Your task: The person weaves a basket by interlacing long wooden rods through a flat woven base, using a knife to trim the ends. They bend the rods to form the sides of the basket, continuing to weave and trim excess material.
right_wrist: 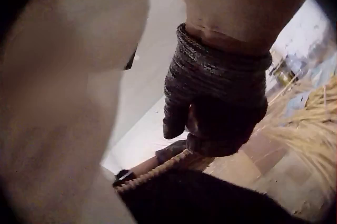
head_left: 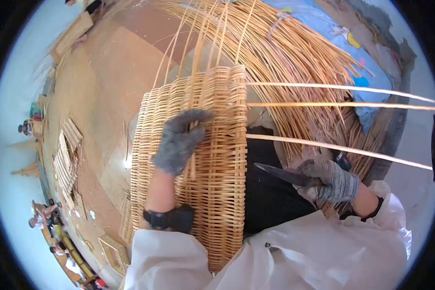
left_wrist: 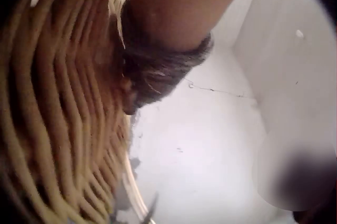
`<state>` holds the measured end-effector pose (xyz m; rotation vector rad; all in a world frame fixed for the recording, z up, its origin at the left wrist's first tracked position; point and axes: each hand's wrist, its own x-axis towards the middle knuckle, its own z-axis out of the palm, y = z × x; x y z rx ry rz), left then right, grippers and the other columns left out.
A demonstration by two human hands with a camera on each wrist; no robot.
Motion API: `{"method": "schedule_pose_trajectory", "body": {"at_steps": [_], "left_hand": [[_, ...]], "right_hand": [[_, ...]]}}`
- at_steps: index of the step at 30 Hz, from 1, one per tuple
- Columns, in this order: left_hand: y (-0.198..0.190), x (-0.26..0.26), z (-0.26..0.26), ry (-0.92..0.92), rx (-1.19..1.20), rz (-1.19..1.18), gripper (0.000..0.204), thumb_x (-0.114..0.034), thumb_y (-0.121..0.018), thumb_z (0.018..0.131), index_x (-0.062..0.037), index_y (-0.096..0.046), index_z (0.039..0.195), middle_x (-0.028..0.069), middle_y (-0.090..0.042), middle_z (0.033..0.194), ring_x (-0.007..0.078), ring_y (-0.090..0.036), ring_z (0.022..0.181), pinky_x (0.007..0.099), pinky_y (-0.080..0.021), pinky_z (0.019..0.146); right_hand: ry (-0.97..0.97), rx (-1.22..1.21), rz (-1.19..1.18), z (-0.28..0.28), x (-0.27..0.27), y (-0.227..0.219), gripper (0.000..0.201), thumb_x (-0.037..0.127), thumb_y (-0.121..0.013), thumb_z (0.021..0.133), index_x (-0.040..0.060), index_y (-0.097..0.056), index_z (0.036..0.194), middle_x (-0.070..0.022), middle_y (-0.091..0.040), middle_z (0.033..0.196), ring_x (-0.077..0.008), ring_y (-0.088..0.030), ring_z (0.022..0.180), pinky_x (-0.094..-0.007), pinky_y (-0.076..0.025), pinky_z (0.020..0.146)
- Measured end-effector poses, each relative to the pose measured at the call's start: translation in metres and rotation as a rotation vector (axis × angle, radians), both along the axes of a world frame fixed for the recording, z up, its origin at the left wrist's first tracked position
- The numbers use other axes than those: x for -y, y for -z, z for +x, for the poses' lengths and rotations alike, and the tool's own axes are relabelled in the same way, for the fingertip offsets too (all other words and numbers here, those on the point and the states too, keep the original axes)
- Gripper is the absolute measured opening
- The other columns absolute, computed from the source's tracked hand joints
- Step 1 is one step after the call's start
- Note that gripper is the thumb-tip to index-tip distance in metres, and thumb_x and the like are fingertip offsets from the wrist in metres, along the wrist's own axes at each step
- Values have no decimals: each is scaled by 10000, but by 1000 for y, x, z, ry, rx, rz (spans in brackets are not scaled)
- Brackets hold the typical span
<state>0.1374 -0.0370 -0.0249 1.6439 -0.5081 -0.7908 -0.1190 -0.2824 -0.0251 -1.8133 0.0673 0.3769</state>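
Note:
A woven rattan basket panel [head_left: 222,183] lies across the person's lap, with long uprights standing out of its far and right edges. The left hand [head_left: 179,140], in a grey glove, is over the weave with fingers bent around blurred rattan strands [head_left: 198,58]. In the left wrist view, the glove [left_wrist: 158,74] is right beside the woven rods [left_wrist: 58,103]. The right hand [head_left: 331,179], in a grey knit glove, grips a dark, tapered knife [head_left: 285,175] to the right of the weave, its tip toward the panel. In the right wrist view the glove [right_wrist: 218,97] hides most of the knife.
A big bundle of loose rattan rods [head_left: 295,63] lies beyond and to the right, beside a blue sheet [head_left: 367,72]. Three long stakes [head_left: 338,104] reach out rightward. Woven pieces [head_left: 65,159] lie on the floor [head_left: 106,82] at left; several people sit farther off.

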Motion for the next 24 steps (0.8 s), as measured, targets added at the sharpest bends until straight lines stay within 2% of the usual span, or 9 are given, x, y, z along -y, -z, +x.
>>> {"method": "schedule_pose_trajectory", "body": {"at_steps": [1,3,6,8,11,14,16,19,24], "left_hand": [[-24,-10,-3,62,-43,132,416,-254,-717,773,-82,-615,1139,113,-589,1128,220,-579,984,320,-485,860],[-24,-20,-29,149,306,204,563,-381,-725,733,-99,-577,1197,135,-561,1178,253,-545,1061,374,-432,936],[-18,-17,-46,364,850,346,803,-565,-721,640,-129,-508,1280,167,-500,1258,310,-457,1184,458,-288,1046],[-14,-15,-45,468,1028,402,932,-648,-717,571,-145,-471,1316,182,-456,1303,346,-390,1247,499,-176,1091],[-11,-16,-43,508,986,453,1030,-698,-720,500,-157,-449,1333,192,-416,1340,375,-327,1292,524,-67,1111],[-13,-17,-42,529,964,497,1042,-704,-726,480,-156,-456,1325,194,-413,1347,376,-318,1302,523,-58,1110],[-9,-19,-41,529,939,491,1052,-707,-730,465,-153,-462,1317,196,-407,1355,381,-308,1309,521,-48,1111],[-7,-20,-46,438,909,452,1031,-691,-742,474,-136,-473,1301,202,-409,1354,376,-306,1314,515,-48,1109],[0,-34,-47,393,872,436,991,-651,-757,516,-112,-469,1296,210,-411,1351,366,-313,1310,517,-35,1102]], "right_hand": [[87,20,42,-13,-2,10,322,211,-711,762,27,-609,1006,-108,-606,893,-246,-586,857,-349,-467,765],[114,236,-17,-18,3,-6,365,244,-678,780,42,-609,1076,-125,-607,914,-305,-579,846,-384,-445,765],[787,-40,415,-14,17,-6,412,263,-634,808,36,-586,1149,-85,-599,801,-189,-522,642,-320,-431,628],[403,237,-57,-12,18,17,430,240,-634,799,50,-574,1180,-75,-598,797,-142,-490,592,-275,-412,572],[110,-43,81,-9,-5,4,466,217,-648,789,71,-556,1222,-102,-621,877,-130,-518,605,-258,-434,593],[75,-118,97,-2,-12,-12,488,183,-680,785,94,-552,1247,-163,-627,1034,-186,-619,839,-310,-473,782],[100,-214,85,0,-10,-12,467,189,-704,770,104,-588,1215,-93,-640,945,-153,-614,818,-285,-481,741],[146,143,56,-3,-19,11,423,214,-697,782,107,-613,1182,-92,-646,866,-159,-616,740,-291,-480,700],[154,-16,196,5,-20,5,430,231,-698,784,112,-610,1188,-88,-658,828,-161,-608,702,-300,-476,686]]}}
